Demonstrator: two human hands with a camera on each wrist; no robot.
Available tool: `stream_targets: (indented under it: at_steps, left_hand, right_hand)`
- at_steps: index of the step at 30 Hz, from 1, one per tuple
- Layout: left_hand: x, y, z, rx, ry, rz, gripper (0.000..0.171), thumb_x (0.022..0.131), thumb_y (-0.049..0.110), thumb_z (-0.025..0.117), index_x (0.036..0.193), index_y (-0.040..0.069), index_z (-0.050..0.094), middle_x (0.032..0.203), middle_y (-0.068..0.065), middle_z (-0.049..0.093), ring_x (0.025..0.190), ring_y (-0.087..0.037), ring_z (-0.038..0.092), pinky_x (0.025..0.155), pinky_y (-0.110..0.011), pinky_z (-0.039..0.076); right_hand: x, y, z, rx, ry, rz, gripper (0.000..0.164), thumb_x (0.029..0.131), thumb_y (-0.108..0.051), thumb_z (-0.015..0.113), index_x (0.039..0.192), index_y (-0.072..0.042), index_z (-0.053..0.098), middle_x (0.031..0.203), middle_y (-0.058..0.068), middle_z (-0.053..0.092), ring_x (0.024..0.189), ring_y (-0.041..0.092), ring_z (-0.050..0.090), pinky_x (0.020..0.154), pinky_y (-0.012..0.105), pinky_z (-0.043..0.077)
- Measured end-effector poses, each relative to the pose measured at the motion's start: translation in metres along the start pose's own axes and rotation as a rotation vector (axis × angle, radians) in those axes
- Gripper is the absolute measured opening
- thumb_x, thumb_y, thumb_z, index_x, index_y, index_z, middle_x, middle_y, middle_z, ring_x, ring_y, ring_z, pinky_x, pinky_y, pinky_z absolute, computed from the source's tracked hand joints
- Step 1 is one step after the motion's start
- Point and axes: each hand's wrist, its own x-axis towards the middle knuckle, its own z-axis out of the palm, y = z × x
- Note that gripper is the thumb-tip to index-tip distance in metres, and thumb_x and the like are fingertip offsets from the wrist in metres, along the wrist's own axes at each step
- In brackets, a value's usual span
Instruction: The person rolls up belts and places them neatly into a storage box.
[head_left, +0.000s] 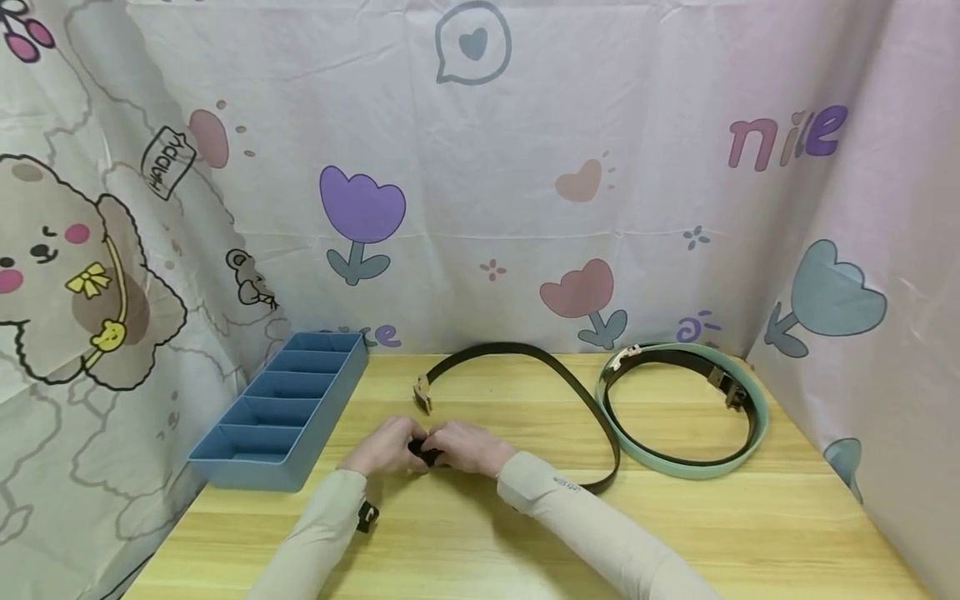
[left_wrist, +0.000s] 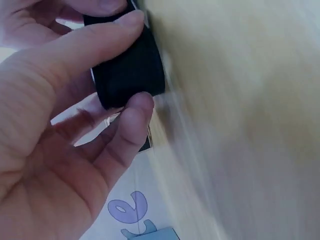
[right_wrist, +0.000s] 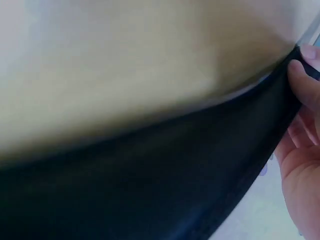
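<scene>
Presently in hand: a black belt (head_left: 517,348), its worked part between both hands, left of the table's (head_left: 465,550) middle.
Belt course: from the gold-toned buckle (head_left: 423,395), just on the far side of the hands, arching to the right and round toward the near side; the link back to the hands is hidden by the right sleeve (head_left: 592,517).
Progress: judged early. A short curl (left_wrist: 130,70) is formed at the held part.
Outstanding: most of the visible strap lies loose in a wide arc, not wound; the buckle end is apart from the curl.
Left hand (head_left: 388,446): pinching the curl, thumb laid across its outer face, a fingertip at the lower edge; the gap between the digits is just the band's width.
Right hand (head_left: 468,446): thumb and finger pressed together on the strap, pinching it; the remaining fingers are partly cut off in the wrist view.
Other belts: a pale green belt (head_left: 690,469) and a dark belt (head_left: 675,357) lie looped together on the right, the dark one inside; neither is touched.
Tray: blue, divided tray (head_left: 326,417) on the left, well apart from the looped pair. Every belt in view lies outside it.
Tightness of curl: cannot be told; fingers cover its core.
</scene>
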Motion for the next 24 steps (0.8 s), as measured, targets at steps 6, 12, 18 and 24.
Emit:
stream_targets:
  at_steps: [6, 12, 18, 24]
  left_hand:
    - [-0.001, 0.006, -0.001, -0.004, 0.003, -0.044, 0.018, 0.071, 0.019, 0.086, 0.074, 0.024, 0.068, 0.069, 0.013, 0.062, 0.063, -0.006, 0.052, 0.059, -0.023, 0.044]
    - [-0.001, 0.008, 0.001, 0.021, 0.019, -0.051, 0.017, 0.071, 0.023, 0.086, 0.069, 0.024, 0.069, 0.062, 0.013, 0.06, 0.058, -0.005, 0.05, 0.056, -0.023, 0.043]
    - [-0.003, 0.006, -0.003, 0.013, -0.035, -0.011, 0.019, 0.068, 0.01, 0.083, 0.076, 0.022, 0.07, 0.072, 0.01, 0.063, 0.064, -0.006, 0.051, 0.06, -0.023, 0.043]
    - [0.0, 0.017, 0.001, 0.067, -0.003, -0.044, 0.02, 0.068, 0.012, 0.085, 0.07, 0.017, 0.065, 0.068, 0.007, 0.058, 0.062, -0.01, 0.05, 0.058, -0.027, 0.043]
  right_hand:
    - [0.001, -0.004, -0.002, 0.002, 0.031, 0.007, 0.012, 0.09, -0.014, 0.069, 0.08, -0.02, 0.07, 0.07, -0.011, 0.062, 0.058, -0.003, 0.044, 0.055, 0.008, 0.035]
    - [-0.001, -0.005, -0.001, -0.012, 0.006, 0.024, 0.011, 0.09, -0.011, 0.068, 0.082, -0.019, 0.069, 0.072, -0.009, 0.061, 0.06, -0.001, 0.046, 0.056, 0.01, 0.036]
    - [-0.004, -0.004, -0.001, -0.008, -0.028, 0.012, 0.015, 0.088, -0.022, 0.073, 0.103, -0.022, 0.074, 0.096, -0.008, 0.07, 0.081, -0.001, 0.061, 0.071, 0.01, 0.045]
    - [-0.005, -0.009, -0.001, -0.061, 0.01, 0.042, 0.007, 0.091, -0.018, 0.068, 0.084, -0.02, 0.069, 0.08, -0.009, 0.065, 0.066, 0.0, 0.05, 0.06, 0.012, 0.04]
